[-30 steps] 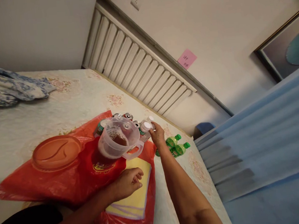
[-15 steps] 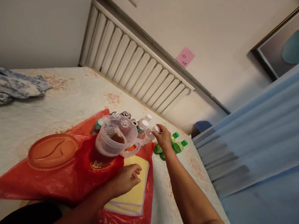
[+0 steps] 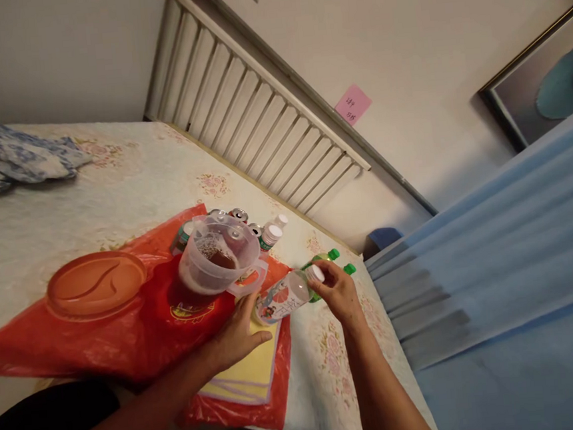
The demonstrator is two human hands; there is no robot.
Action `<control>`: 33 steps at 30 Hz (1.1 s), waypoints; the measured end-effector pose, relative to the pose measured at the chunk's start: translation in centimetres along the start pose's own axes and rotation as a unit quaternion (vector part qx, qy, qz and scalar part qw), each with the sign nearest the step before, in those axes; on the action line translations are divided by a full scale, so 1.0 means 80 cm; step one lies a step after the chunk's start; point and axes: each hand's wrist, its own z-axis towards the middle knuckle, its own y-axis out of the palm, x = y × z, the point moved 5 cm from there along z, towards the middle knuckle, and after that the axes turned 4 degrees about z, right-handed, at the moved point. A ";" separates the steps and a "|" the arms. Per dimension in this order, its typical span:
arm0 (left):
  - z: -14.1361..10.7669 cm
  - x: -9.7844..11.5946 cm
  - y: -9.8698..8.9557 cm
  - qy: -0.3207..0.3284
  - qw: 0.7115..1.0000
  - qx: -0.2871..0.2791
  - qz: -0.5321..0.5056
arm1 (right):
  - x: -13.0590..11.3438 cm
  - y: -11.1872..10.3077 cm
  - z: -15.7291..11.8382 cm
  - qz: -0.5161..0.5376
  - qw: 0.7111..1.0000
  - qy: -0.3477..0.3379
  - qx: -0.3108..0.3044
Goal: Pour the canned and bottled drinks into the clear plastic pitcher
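- Right grip: fingers closed on the white cap of the labelled bottle, which I hold tilted.
- Left grip: open, thumb spread, beside the bottle's base; contact cannot be confirmed.
- Yellow sheets: flat on the red bag, beneath my left grip.
- Pitcher: uncovered, already part-filled with brown liquid; orange lid lies apart.
- Labelled bottle: cap on, contents not yet poured out.
- Beyond the pitcher: cans, at least one apparently opened, and white-capped bottles, on the counter.
- Green-capped bottles: caps on, beyond my right grip.
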 end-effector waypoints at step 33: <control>-0.020 0.037 -0.019 -0.034 0.992 -0.116 0.030 | -0.003 0.041 -0.062 0.262 0.962 0.063 0.045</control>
